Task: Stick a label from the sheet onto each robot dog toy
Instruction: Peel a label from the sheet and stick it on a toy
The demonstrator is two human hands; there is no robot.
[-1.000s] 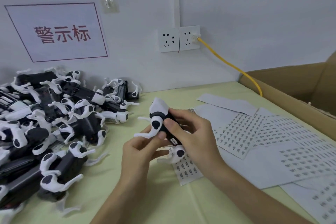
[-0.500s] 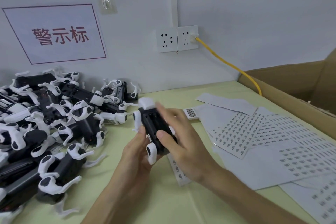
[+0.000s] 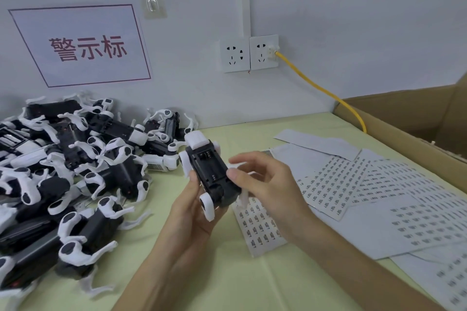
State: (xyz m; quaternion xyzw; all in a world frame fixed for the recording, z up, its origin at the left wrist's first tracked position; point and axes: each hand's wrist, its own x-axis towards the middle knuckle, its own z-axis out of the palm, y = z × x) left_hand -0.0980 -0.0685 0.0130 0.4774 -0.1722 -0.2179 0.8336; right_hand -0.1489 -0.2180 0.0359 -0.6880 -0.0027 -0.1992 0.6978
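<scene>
A black and white robot dog toy (image 3: 209, 174) is held belly up over the table, its open battery bay facing me. My left hand (image 3: 192, 214) grips it from below and from the left side. My right hand (image 3: 267, 184) is beside it on the right; the thumb touches the toy's right edge and the fingers are loosely bent and blurred. A label sheet (image 3: 257, 230) with rows of small printed labels lies right under the toy. More label sheets (image 3: 341, 184) overlap on the right. I cannot see a label on my fingers.
A pile of several robot dog toys (image 3: 75, 171) fills the table's left side up to the wall. An open cardboard box (image 3: 404, 129) stands at the right edge. A yellow cable (image 3: 316, 86) runs from the wall sockets (image 3: 249, 54) toward the box.
The toy was turned from its side to belly up and shifted left. My right hand came off the toy's top and now sits at its right edge.
</scene>
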